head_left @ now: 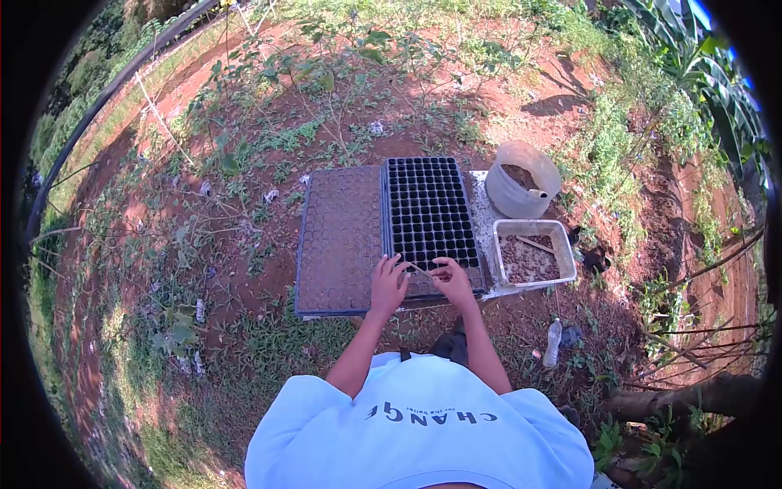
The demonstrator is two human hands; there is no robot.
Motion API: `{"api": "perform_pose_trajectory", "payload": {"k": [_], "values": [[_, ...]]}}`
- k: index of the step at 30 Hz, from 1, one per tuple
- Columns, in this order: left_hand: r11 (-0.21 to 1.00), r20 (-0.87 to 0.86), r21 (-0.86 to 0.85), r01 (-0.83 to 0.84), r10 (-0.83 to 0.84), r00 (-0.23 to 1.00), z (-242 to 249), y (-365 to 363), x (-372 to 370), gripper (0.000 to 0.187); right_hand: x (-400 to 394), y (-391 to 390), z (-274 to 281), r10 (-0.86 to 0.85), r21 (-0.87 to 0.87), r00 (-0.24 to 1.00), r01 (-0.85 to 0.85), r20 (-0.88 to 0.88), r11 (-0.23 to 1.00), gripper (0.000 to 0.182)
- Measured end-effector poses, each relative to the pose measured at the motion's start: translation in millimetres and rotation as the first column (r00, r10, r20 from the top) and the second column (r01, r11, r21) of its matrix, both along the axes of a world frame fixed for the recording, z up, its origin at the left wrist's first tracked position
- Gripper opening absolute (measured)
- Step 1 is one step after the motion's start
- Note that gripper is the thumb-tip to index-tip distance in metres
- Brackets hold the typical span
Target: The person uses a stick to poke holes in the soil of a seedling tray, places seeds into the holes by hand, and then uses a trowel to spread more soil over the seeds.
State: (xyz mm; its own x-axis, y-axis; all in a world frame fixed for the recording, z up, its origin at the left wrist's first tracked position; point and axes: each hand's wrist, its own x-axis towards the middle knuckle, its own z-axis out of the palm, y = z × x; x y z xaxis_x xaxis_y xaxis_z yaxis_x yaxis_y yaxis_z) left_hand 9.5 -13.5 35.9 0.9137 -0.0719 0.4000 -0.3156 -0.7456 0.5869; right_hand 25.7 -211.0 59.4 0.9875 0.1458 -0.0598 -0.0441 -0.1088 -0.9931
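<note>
A black seedling tray (432, 208) lies in front of me, with soil in its nearest rows and dark hollow cells farther back. My left hand (389, 287) is over the tray's near left edge, fingers curled in. My right hand (453, 284) is above its near right part, fingers bent together. A thin stick (420, 269) spans the gap between the two hands, and the fingertips of both seem to pinch its ends. Left of this tray lies a second seedling tray (340, 236), its cells filled level with brown soil.
To the right stand a white rectangular tub (568, 259) holding soil mix and a flat stick (536, 244), and a cut translucent bucket (509, 196) behind it. A plastic bottle (553, 344) is on the ground below. Leafy plants (326, 77) grow beyond the trays.
</note>
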Motion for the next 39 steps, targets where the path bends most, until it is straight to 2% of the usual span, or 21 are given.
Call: {"api": "perform_pose_trajectory", "payload": {"k": [3,7,9,12,20,22,26,28,32,34,36,39], "values": [[0.998,0.027,-0.054,-0.024,0.026,0.999,4.1,0.7,-1.2,0.031,-1.9,-2.7,5.1,0.036,0.009,0.999,-0.036,-0.018,0.999,0.040],[0.999,0.023,-0.041,-0.010,0.011,1.000,5.5,5.9,-2.7,0.022,-5.9,-1.2,8.5,0.030,-0.005,1.000,-0.030,0.008,1.000,0.038],[0.998,0.051,-0.052,-0.025,0.027,0.998,4.8,7.3,-4.5,0.016,-9.6,1.5,10.2,-0.015,0.097,1.000,0.014,0.016,0.995,0.035],[0.998,0.079,-0.056,-0.018,0.022,0.997,2.3,9.0,-8.0,0.013,-12.9,4.9,8.5,-0.075,0.195,0.997,0.071,0.014,0.978,0.032],[0.990,0.057,-0.142,-0.001,0.009,0.998,-3.0,0.3,-7.9,0.014,-16.1,5.1,3.4,-0.219,0.233,0.975,0.220,-0.033,0.947,0.031],[0.987,0.057,-0.162,-0.007,0.016,0.998,-3.9,-4.8,-0.7,0.014,-10.6,2.7,2.7,-0.264,0.225,0.964,0.251,0.030,0.941,0.032],[0.972,0.017,-0.234,-0.017,0.022,1.000,-4.2,-18.1,10.0,0.013,-1.6,-4.0,15.8,-0.247,0.265,0.968,0.251,-0.048,0.931,0.028],[0.969,0.011,-0.245,-0.021,0.024,1.000,-2.7,-24.9,16.9,0.013,2.3,-8.0,20.2,-0.176,0.169,0.980,0.190,-0.093,0.967,0.023],[0.977,0.037,-0.212,-0.013,0.021,0.999,-2.3,-35.7,22.8,0.012,11.7,-7.0,6.2,-0.109,0.209,0.992,0.119,-0.058,0.971,0.018],[0.979,0.032,-0.202,-0.012,0.019,0.999,-2.5,-43.3,24.8,0.013,15.9,-7.8,3.0,-0.093,0.155,0.993,0.104,-0.074,0.983,0.017],[0.981,0.005,-0.194,-0.029,0.031,1.000,-1.8,-48.6,29.1,0.014,21.9,-8.5,4.3,-0.043,0.057,0.999,0.043,0.000,0.997,0.017],[0.972,-0.001,-0.233,-0.028,0.029,1.000,1.0,-52.8,36.5,0.013,30.9,-15.4,3.1,0.003,0.046,0.997,0.001,-0.082,0.999,0.018]]}}
